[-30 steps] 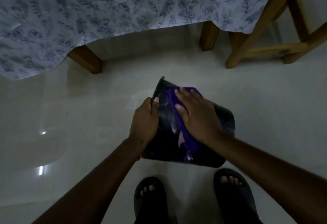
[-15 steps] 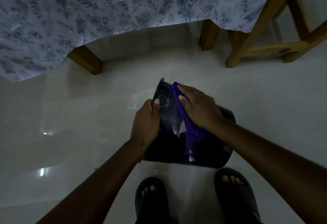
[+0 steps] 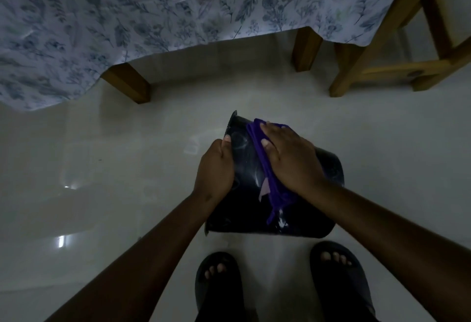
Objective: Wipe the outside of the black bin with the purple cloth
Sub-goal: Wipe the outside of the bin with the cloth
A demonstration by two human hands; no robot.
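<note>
The black bin (image 3: pixel 244 209) is tipped on the pale floor in front of my feet, its side wall facing up. My left hand (image 3: pixel 215 169) grips its left edge. My right hand (image 3: pixel 290 161) lies flat on the purple cloth (image 3: pixel 277 194), pressing it against the bin's upper side. The cloth is bunched along my thumb side and a strand of it hangs down toward the bin's near end. Most of the cloth is hidden under my palm.
A table with a floral cloth (image 3: pixel 178 8) and wooden legs (image 3: pixel 130 82) stands just beyond the bin. A wooden chair frame (image 3: pixel 382 49) is at the upper right. My two feet in dark sandals (image 3: pixel 219 281) are just below the bin on the glossy floor (image 3: pixel 102 169).
My right hand has slid the purple cloth up and to the right across the bin's side, and the cloth has bunched. My left hand keeps its grip on the bin.
</note>
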